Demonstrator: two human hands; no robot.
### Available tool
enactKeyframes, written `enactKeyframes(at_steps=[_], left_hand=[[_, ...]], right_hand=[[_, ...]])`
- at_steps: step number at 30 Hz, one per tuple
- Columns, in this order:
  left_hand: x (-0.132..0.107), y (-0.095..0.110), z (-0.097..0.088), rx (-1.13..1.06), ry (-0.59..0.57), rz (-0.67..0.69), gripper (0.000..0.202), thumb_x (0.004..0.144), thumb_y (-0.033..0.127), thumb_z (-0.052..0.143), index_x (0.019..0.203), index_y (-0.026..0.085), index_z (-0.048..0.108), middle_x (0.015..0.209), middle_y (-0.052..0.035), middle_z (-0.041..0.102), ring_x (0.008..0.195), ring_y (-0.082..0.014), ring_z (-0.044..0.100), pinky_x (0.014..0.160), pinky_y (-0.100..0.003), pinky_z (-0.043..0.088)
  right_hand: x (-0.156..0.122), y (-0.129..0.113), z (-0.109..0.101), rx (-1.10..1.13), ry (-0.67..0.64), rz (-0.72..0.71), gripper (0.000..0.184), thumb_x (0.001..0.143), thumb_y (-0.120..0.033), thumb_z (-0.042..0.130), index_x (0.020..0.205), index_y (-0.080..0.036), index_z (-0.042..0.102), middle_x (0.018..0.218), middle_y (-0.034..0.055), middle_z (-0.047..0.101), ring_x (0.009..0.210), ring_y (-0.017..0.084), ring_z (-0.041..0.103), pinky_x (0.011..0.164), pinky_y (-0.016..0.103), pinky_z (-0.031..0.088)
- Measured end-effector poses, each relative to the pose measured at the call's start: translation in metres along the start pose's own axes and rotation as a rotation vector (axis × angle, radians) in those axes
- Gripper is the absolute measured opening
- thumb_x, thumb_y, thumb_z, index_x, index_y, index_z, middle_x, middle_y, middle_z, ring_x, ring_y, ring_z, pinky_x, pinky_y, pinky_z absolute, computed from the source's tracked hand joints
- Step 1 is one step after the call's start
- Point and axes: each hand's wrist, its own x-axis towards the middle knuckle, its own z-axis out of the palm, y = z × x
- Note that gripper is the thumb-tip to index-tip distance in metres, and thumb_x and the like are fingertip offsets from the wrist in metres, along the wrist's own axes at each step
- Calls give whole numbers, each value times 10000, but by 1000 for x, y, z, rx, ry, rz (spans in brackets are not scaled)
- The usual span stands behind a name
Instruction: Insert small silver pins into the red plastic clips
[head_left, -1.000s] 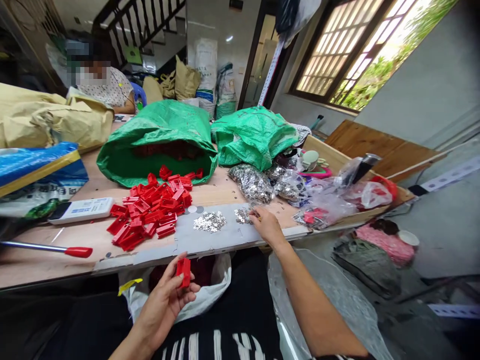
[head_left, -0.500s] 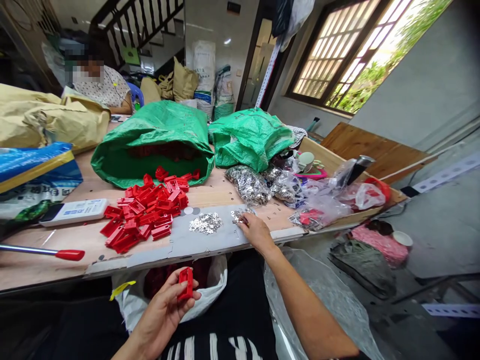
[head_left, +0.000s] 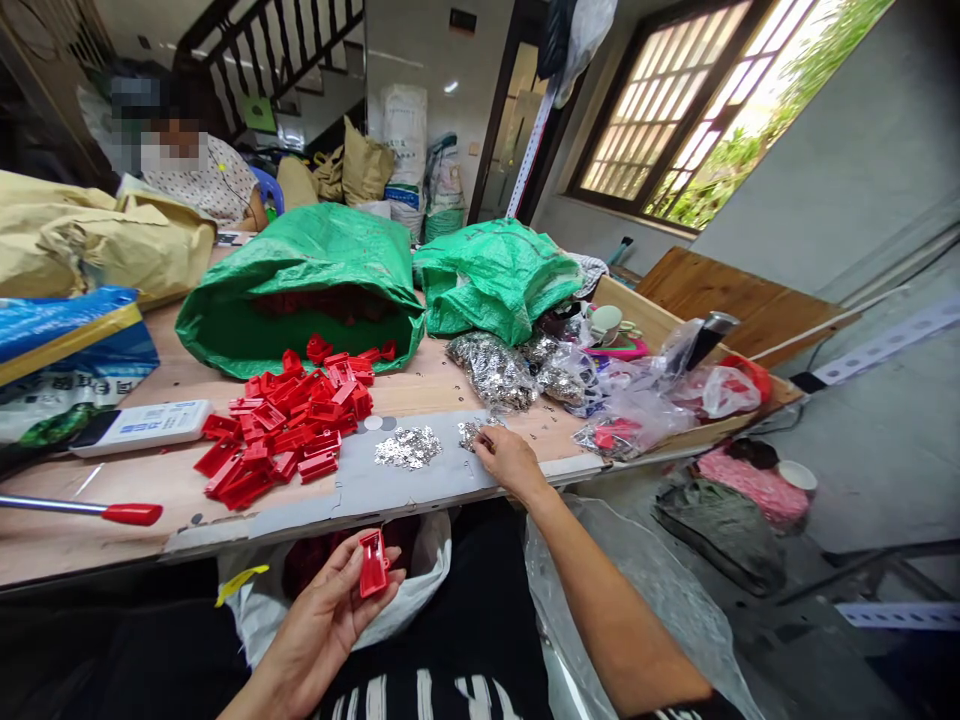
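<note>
My left hand holds a small red plastic clip between thumb and fingers, below the table edge and over a white bag. My right hand rests on the table's grey strip, fingers pinched at a small heap of silver metal pieces. A second heap of silver pieces lies just to its left. A pile of red plastic clips spreads across the wooden table further left.
Two green sacks lie at the back, the left one spilling red clips. Clear bags of metal parts, a white remote, a red-tipped rod, a blue bag. Another person sits at the far left.
My left hand turned the red clip and shifted slightly lower. My right hand drew back a little towards the table edge, staying at the small silver heap.
</note>
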Motion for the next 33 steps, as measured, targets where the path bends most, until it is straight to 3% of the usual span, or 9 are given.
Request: enactKeyframes(at_steps=[8, 13, 20, 28, 33], left_hand=[[0, 1, 6, -11, 72, 0, 328, 779, 116, 645, 1092, 170, 563, 932, -93, 711, 891, -271, 710, 848, -396, 571], [-2, 2, 8, 29, 54, -1, 421, 769, 110, 661, 1167, 183, 544, 880, -76, 713, 847, -240, 719, 841, -363, 571], [-5, 4, 10, 24, 67, -18, 480, 698, 146, 743, 1135, 164, 545, 847, -88, 715, 814, -255, 720, 762, -336, 581], [-7, 6, 12, 25, 66, -25, 480, 653, 196, 789, 1056, 185, 527, 1033, -117, 699, 741, -217, 714, 699, -341, 574], [-10, 8, 14, 22, 59, -32, 483, 661, 198, 786, 1075, 179, 540, 1035, -114, 696, 737, -203, 708, 684, -328, 574]], right_hand=[[-5, 0, -4, 33, -1, 8, 91, 848, -231, 513, 860, -214, 601, 887, 17, 646, 792, 150, 573, 656, 233, 348], [-1, -5, 1, 37, 3, 5, 132, 866, -239, 517, 968, -240, 600, 952, 18, 648, 830, 156, 578, 670, 237, 358], [9, -6, 1, 21, -24, 12, 82, 845, -255, 552, 849, -229, 630, 891, 21, 656, 807, 163, 581, 658, 243, 349], [3, -7, -7, 43, -76, -43, 83, 818, -222, 546, 779, -204, 616, 805, 17, 654, 729, 146, 567, 612, 226, 329], [-1, -1, -10, 73, -95, -90, 76, 813, -213, 544, 778, -204, 611, 781, 4, 650, 721, 137, 567, 632, 212, 352]])
